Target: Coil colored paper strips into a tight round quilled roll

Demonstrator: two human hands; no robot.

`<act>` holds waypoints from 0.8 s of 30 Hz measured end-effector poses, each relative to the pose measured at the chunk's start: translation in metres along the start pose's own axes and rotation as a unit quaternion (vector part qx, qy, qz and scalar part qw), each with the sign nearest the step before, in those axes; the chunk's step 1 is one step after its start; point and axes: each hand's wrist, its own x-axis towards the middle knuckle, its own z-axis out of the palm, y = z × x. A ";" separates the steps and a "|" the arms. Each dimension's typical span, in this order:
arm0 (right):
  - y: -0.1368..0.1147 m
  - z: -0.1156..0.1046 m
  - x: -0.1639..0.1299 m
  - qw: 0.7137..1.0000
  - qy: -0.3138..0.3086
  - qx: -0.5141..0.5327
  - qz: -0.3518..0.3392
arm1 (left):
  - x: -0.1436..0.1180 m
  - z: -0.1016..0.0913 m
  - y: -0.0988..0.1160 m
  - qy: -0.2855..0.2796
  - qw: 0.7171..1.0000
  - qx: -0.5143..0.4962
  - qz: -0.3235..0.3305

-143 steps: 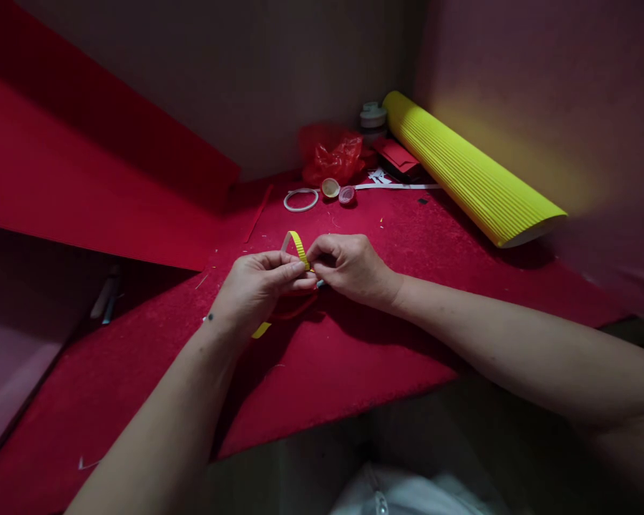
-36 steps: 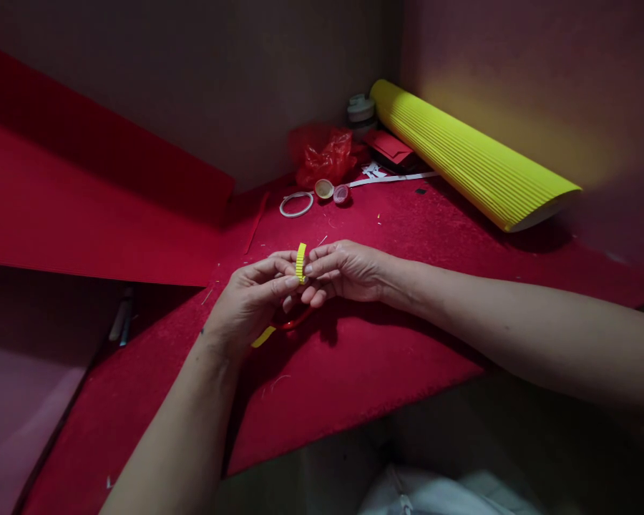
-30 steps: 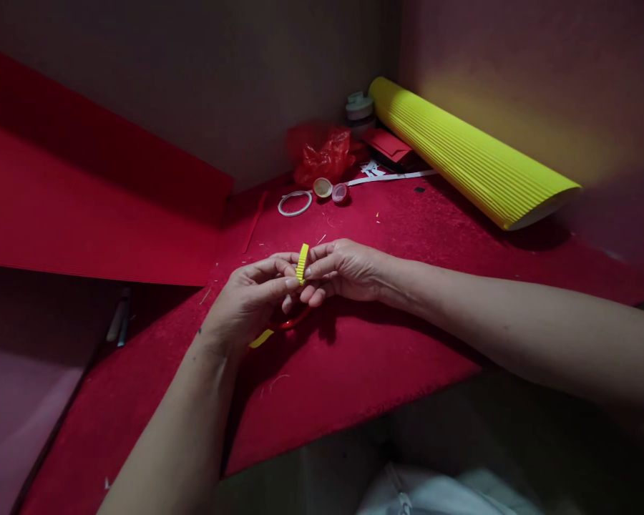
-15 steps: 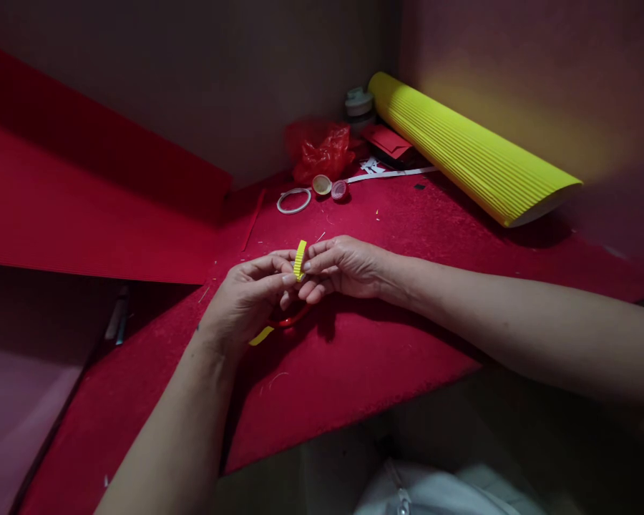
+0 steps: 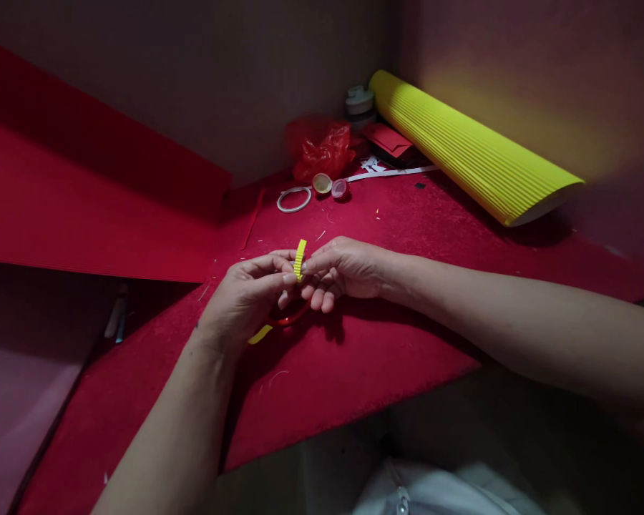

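1. Head view: the left hand (image 5: 247, 290) has its thumb and fingers clamped on the lower part of a yellow strip (image 5: 300, 257), which is ridged and stands up between the 2 hands, tilted slightly to the right at the top.
2. Across from it, the right hand (image 5: 348, 266) has its thumb and index finger pinched on the strip's right edge, with the other fingers curled loosely below.
3. Below the fingers, a red curved piece (image 5: 290, 321) shows in part; the left hand hides the rest. Just beside it, a yellow end (image 5: 260, 334) sticks out from under the left hand.
4. Beyond the hands, on the red tabletop (image 5: 397, 365), lie a thin red strip (image 5: 254, 218), a white ring (image 5: 294, 201) and 2 small round pieces, 1 pale inside (image 5: 322, 184) and 1 pinkish (image 5: 340, 189).
5. Farther back are a red plastic bag (image 5: 319, 149), a lidded container (image 5: 360, 101) and a white strip (image 5: 391, 174).
6. At the right lies a yellow corrugated roll (image 5: 466, 146); at the left, a large red sheet (image 5: 86, 193) slopes down onto the tabletop.
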 end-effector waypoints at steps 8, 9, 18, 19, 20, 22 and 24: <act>-0.003 0.003 -0.002 1.000 0.017 -0.011 0.017 | 0.001 -0.003 -0.001 -0.035 0.999 -0.005 -0.002; -0.003 0.003 -0.002 1.000 0.018 -0.012 0.020 | 0.001 -0.003 -0.001 -0.038 0.999 -0.007 -0.003; -0.004 0.004 -0.002 0.998 0.045 -0.031 0.025 | 0.002 -0.002 -0.001 -0.046 0.999 -0.001 0.002; -0.004 0.004 -0.002 0.998 0.048 -0.032 0.023 | 0.002 -0.002 -0.002 -0.048 0.999 0.000 0.003; -0.003 0.004 -0.002 0.998 0.049 -0.034 0.021 | 0.002 -0.002 -0.002 -0.049 0.999 0.002 0.004; -0.002 0.003 -0.001 0.998 0.047 -0.036 0.017 | 0.002 -0.002 -0.002 -0.050 0.999 0.004 0.003; -0.001 0.003 0.000 0.998 0.044 -0.036 0.012 | 0.002 -0.002 -0.002 -0.049 0.999 0.003 0.003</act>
